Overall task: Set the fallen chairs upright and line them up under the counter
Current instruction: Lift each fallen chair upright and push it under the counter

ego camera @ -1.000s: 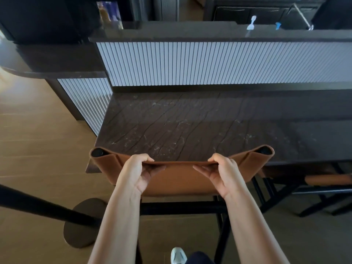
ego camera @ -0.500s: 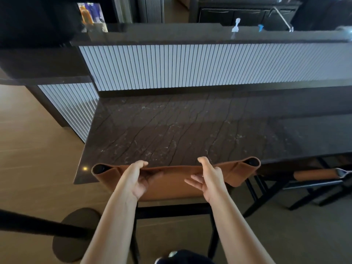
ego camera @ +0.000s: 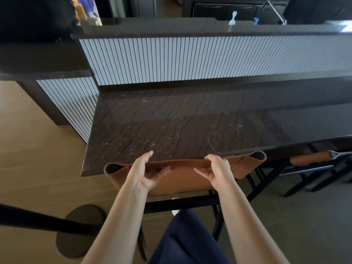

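Both hands — left hand (ego camera: 144, 172) loosening, right hand (ego camera: 219, 171) pinching — meet the tan leather chair back (ego camera: 182, 176), lying crosswise against the dark marble surface (ego camera: 171, 121).

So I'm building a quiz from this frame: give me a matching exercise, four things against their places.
Things:
1. left hand
2. right hand
3. second chair
4. round base

Places:
A. far right, under the counter
B. on the floor, lower left
C. open at the backrest, left part
D. gripping the backrest's top edge, right part

Pairs: 1-C, 2-D, 3-A, 4-B
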Motion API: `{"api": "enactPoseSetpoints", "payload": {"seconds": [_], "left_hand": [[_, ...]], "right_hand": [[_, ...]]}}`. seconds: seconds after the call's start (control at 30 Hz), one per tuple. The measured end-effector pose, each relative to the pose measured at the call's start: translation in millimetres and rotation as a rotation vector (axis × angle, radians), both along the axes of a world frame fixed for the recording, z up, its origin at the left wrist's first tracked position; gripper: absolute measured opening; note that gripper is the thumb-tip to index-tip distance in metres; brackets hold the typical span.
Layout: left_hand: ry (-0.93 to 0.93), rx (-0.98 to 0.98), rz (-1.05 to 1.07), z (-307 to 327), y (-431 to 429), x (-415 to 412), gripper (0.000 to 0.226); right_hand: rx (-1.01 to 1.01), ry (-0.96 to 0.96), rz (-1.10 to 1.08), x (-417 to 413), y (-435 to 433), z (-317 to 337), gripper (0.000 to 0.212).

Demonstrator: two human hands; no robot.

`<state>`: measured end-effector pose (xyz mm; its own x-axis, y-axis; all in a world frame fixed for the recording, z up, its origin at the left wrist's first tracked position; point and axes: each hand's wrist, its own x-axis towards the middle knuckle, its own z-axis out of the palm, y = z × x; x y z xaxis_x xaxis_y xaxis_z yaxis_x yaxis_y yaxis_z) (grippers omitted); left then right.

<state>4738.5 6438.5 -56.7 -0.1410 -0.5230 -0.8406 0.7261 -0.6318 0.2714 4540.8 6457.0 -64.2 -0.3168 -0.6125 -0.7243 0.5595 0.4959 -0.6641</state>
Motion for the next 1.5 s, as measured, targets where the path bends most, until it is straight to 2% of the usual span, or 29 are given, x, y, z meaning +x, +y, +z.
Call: {"api": "enactPoseSetpoints", "payload": {"seconds": [0.07,0.13,0.37,0.4,0.5,0.73,0.87,1.13,1.5], "left_hand": [[0.018,-0.003,-0.011,-1.4,4.5,1.0,0.025],[0.013,-0.023,-0.038,-3.5,9.0,0.5,0.019],[-0.020,-0.066,-0.057,-9.7,17.7,4.7,0.042],[-0.024,-0.058,-0.064,-10.8,20.8,5.6,0.041],[-0.013,-0.052,-0.071,-9.2,33.9,6.1,0.015],[-0.093,-0.142,-0.075,-17.9,57.1,2.7,0.017],[-0.070,-0.172,-0.093,-27.6,57.2,9.3,0.016],[-0.037,-0.202,-0.104,-65.7,44.8,13.0,0.019],[0.050,-0.140,-0.142,-105.2,27.8,0.5,0.016]], "right_hand": [[0.003,-0.008,-0.005,-1.3,2.1,-0.3,0.030],[0.017,-0.005,-0.004,-1.5,6.0,-1.5,0.032],[0.034,0.005,-0.020,1.5,11.5,-4.9,0.037],[0.038,0.002,-0.029,2.1,14.8,-6.8,0.037],[0.037,-0.005,-0.058,3.2,27.9,-12.9,0.039],[-0.088,-0.034,-0.071,-2.5,54.9,-24.4,0.038],[-0.140,-0.024,-0.060,-0.1,57.9,-33.4,0.034],[-0.144,-0.012,-0.048,1.6,41.7,-66.6,0.016],[-0.094,0.000,-0.088,-17.9,18.9,-116.2,0.016]]}}
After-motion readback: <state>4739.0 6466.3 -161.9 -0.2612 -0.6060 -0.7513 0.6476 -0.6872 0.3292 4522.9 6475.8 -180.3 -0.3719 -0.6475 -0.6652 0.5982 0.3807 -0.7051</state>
